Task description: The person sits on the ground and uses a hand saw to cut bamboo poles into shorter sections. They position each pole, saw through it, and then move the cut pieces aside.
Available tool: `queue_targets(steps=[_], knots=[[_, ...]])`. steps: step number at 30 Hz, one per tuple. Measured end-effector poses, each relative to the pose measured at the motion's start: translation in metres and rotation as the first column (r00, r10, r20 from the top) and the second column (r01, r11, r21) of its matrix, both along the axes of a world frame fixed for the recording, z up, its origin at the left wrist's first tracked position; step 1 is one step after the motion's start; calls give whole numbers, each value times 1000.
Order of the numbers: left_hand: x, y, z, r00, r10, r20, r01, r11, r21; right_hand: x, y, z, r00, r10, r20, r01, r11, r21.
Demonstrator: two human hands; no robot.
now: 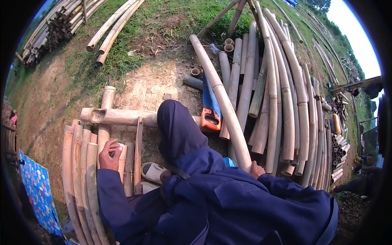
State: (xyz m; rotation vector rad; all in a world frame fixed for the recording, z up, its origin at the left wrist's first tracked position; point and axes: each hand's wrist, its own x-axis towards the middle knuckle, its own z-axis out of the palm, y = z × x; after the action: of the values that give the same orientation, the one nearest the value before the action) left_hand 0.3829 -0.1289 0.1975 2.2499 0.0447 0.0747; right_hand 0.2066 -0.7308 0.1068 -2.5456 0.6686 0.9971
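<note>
A long pale bamboo pole (220, 96) slants from the far middle down to my right side. At its near end, my right hand (257, 170) is closed against it, with part of the fingers hidden. My left hand (109, 156) hovers over several upright-looking bamboo lengths (90, 163) on the left, its fingers loosely curled and apart from the thumb, nothing visible in them. A thick bamboo crosspiece (130, 116) lies ahead of me, and my raised knee covers part of it. The handsaw (211, 119), with an orange handle and blue blade, leans beside the slanting pole.
Many bamboo poles (281, 94) are stacked on the right, with short cut pieces (338, 153) beyond. More poles (114, 28) lie on the grass at the far left. A split bamboo stake (139, 155) stands near my sandalled foot (153, 172). A blue patterned sheet (38, 192) is at left.
</note>
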Motion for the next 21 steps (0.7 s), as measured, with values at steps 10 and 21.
queue_targets(steps=[10,21], knots=[[-7,19,-18,995,44,-95,-42,999,21,5,6,-24,976,129,-173,-128,992,15],[10,10,-35,985,10,-173,-15,999,-31,218,69,-30,891,-34,454,107,985,-136]])
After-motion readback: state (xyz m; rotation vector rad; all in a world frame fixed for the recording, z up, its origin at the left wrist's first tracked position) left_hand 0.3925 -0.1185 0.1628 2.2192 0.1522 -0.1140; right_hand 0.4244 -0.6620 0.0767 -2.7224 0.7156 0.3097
